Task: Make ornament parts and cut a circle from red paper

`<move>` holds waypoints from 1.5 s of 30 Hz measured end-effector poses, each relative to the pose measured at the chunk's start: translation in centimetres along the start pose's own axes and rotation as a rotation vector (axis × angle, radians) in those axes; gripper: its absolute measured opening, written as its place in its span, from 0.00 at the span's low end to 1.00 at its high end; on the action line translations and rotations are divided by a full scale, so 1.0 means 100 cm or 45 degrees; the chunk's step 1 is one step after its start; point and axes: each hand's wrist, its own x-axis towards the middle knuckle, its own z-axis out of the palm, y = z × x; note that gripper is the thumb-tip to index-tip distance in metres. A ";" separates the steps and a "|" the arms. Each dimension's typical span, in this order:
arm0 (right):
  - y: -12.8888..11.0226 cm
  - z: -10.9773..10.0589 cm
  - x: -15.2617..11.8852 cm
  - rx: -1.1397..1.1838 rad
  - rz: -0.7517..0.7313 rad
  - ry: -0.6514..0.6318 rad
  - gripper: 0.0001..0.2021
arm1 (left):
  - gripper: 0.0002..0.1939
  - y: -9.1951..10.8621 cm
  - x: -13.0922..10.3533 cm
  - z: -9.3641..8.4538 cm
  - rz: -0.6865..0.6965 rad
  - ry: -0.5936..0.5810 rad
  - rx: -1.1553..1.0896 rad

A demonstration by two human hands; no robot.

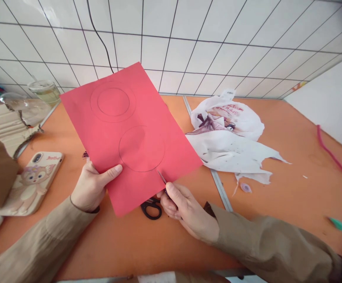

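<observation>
A red sheet of paper is held up at a tilt above the table, with two concentric circles drawn near its top and a single larger circle below them. My left hand pinches its lower left edge, thumb on the front. In my right hand is a slim tool with a pointed metal tip; the tip lies over the paper just beside the lower circle's outline, and the fingers hide its handle. Black-handled scissors rest on the table, partly hidden behind the paper and near my right fingers.
On the orange table, a phone in a cartoon case and cardboard are at left, a lidded cup behind them. A torn white plastic bag lies right of centre. Further right are a pink strip and a green piece.
</observation>
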 end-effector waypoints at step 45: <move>-0.003 0.002 -0.001 0.002 0.057 0.045 0.26 | 0.12 0.005 -0.005 0.005 -0.019 0.053 0.004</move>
